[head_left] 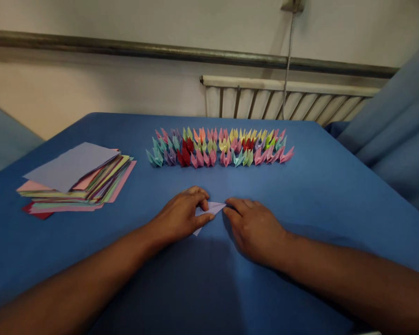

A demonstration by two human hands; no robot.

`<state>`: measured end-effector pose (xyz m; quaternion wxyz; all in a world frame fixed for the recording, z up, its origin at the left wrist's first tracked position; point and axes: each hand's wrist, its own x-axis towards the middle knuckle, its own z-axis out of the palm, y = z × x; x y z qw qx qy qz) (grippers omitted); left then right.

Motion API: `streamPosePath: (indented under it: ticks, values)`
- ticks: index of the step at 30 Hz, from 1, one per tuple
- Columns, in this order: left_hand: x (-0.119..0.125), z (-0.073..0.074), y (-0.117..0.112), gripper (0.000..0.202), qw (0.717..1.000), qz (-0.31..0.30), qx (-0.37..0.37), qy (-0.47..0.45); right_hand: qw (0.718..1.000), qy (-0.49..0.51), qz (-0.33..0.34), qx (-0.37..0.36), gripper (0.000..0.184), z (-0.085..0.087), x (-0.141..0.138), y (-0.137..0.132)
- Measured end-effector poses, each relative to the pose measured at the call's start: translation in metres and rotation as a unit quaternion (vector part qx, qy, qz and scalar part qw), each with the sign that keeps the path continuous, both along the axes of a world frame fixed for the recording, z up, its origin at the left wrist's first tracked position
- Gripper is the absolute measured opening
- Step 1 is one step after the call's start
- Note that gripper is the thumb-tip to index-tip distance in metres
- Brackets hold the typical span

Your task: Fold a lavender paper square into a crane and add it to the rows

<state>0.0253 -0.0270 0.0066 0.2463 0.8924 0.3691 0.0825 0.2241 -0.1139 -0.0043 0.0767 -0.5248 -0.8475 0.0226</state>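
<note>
A small piece of folded lavender paper (212, 208) lies on the blue tabletop between my two hands. My left hand (184, 211) covers its left part, with the thumb and curled fingers closed on the paper. A pointed lower corner sticks out beneath that hand. My right hand (256, 228) rests on the cloth at the right, its thumb and fingertips pinched at the paper's right tip. Part of the folds is hidden under my left fingers.
A stack of coloured paper sheets (80, 181) stands at the left, a lavender sheet on top. Rows of folded paper cranes (209, 153) stand across the back of the blue-covered table (328, 195). Beyond are a radiator (293, 88), a wall pipe and, at right, a blue curtain (398, 125).
</note>
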Motion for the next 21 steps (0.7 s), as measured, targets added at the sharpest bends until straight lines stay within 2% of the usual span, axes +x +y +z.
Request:
streamPosePath:
  ticks: [7,21]
  values:
    - [0.0033,-0.0025,0.0018,0.019,1.0,0.025,-0.008,-0.012,0.999,-0.031,0.012,0.015,0.043,-0.0022,-0.005,-0.0074]
    - [0.0069,0.0011,0.003,0.016,1.0,0.015,-0.013,0.011,0.999,-0.036,0.01,0.001,0.048,-0.0022,-0.0043,-0.0077]
